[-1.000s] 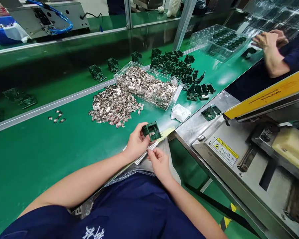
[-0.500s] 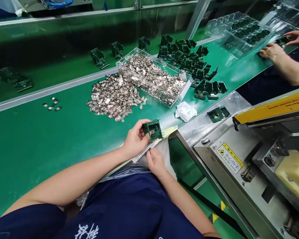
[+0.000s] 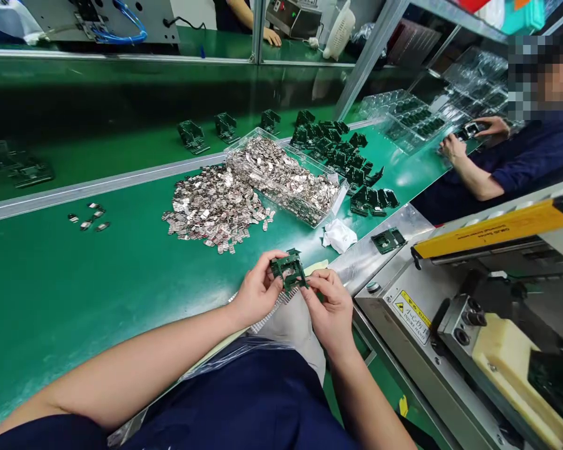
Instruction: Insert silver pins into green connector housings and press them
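Observation:
My left hand [image 3: 258, 292] is closed around the left side of a dark green plastic frame [image 3: 278, 269], held just above the front edge of the bench. At the frame's right edge the thumb and fingers of my right hand [image 3: 331, 307] are pinched together. Whether a tiny piece sits between them is hidden. Beneath the frame runs a strip of small silvery pieces [image 3: 266, 320], partly covered by my left hand. Beyond my hands lies a heap of small metal pieces [image 3: 211, 209], beside a clear plastic box [image 3: 341, 199] filled with similar ones.
Several dark green frames [image 3: 338, 150] are piled behind the box. Another green frame [image 3: 388, 240] lies on the metal ledge, near a crumpled white wad [image 3: 339, 236]. On the right stands a machine with a yellow bar [image 3: 492, 228]. A co-worker's hands [image 3: 454, 149] handle a part farther off.
My right hand has risen from the strip to the right edge of the green frame. The left hand keeps holding the frame. The camera view has tilted upward.

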{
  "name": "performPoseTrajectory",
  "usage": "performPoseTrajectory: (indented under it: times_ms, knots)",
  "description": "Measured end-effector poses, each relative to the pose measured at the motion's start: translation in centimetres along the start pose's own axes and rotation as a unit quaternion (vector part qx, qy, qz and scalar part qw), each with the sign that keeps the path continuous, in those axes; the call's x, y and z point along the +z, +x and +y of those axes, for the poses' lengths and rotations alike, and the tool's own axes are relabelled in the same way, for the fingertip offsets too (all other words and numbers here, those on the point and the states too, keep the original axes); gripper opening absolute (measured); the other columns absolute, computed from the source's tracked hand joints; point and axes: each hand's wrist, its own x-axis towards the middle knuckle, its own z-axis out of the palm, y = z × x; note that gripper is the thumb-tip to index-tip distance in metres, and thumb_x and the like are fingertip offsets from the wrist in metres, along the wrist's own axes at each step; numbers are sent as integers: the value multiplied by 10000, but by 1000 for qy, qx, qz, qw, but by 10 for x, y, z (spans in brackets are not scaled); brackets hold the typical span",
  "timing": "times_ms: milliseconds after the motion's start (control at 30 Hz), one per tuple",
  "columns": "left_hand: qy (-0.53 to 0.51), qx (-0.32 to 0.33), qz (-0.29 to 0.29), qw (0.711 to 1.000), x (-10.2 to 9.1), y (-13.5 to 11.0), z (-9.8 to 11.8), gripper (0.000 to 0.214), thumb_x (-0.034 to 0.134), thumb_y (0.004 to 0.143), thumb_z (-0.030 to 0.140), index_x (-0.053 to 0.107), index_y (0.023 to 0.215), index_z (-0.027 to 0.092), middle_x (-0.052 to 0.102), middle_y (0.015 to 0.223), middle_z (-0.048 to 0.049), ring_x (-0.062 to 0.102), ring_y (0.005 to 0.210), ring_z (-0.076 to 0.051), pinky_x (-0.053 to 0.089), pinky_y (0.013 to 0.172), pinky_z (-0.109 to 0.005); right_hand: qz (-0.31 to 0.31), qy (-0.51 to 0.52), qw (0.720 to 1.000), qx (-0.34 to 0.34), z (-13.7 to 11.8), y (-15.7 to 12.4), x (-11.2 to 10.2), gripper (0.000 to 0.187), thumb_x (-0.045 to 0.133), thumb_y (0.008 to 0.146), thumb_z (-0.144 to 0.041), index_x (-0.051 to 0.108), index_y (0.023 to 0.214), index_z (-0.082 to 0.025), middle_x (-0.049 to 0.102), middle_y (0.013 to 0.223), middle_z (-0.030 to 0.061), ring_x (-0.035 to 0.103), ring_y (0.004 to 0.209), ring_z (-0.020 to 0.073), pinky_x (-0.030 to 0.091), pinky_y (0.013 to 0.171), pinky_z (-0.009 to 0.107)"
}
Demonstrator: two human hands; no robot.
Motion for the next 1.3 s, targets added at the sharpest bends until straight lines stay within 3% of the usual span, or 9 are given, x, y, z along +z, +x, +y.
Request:
performPoseTrajectory:
  times_ms: [300,500,667,767,867,967,1100,1200,1300]
  knots:
    - [70,27,-11,997,0,-5,6,324,523,903,228,481,1223,210,578,788,-9,545,656,-124,459,607,-225,40,-38,997,46,-1,1,28,118,650,845,-270,678,763,-191,501,820,25,509,787,169,437,655,282]
    - [66,49,-37,996,-4,-6,7,299,515,922,285,490,1210,208,588,804,-14,544,650,-122,475,619,-235,38,146,979,138,9,0,29,271,693,805,-380,501,764,-194,549,881,25,533,744,143,457,612,248]
    - [89,39,-62,993,0,-7,13,329,531,917,299,480,1230,210,622,901,-42,597,729,-146,504,663,-259,-54,66,996,28,6,-7,-12,554,701,818,-300,459,1313,-246,454,1401,129,524,1171,251,503,860,362]
    - [113,29,-185,976,20,-7,27,328,509,921,258,478,1244,209,622,878,-32,592,689,-133,493,622,-247,-110,-29,990,-87,-7,-21,-59,697,712,821,-247,374,1430,-283,437,1447,105,417,1324,278,409,1047,445]
    - [122,39,-344,930,54,7,50,437,531,912,265,423,1334,228,653,918,-45,622,721,-145,505,616,-250,-73,-38,989,-122,-18,-47,-116,589,742,803,-281,491,1336,-265,600,1255,89,542,1198,269,424,1050,455]
    - [118,82,-437,888,115,34,72,583,599,883,326,348,1404,252,637,1199,-107,654,983,-207,548,824,-336,200,-55,975,-79,-20,-90,-178,560,772,767,-366,554,1265,-233,623,1175,89,591,1114,272,483,977,451]
    - [134,240,-461,844,231,53,87,648,696,801,369,428,1362,186,492,1421,-170,472,1314,-295,395,1104,-454,642,-76,762,-24,-9,-153,-252,529,753,745,-345,551,1225,-250,588,1154,72,622,1026,262,538,854,461]
    - [173,249,-487,819,308,55,89,812,752,733,381,389,1402,101,445,1451,-232,381,1381,-358,353,1127,-513,709,-68,700,49,1,-178,-285,550,778,684,-328,569,1185,-237,588,1112,67,630,978,260,527,871,498]
    - [167,146,-470,855,339,57,91,831,750,722,408,397,1405,94,529,1368,-233,497,1279,-373,434,1045,-528,670,-74,736,68,6,-173,-294,692,846,593,-330,570,1215,-202,580,1138,67,609,1036,260,460,983,528]
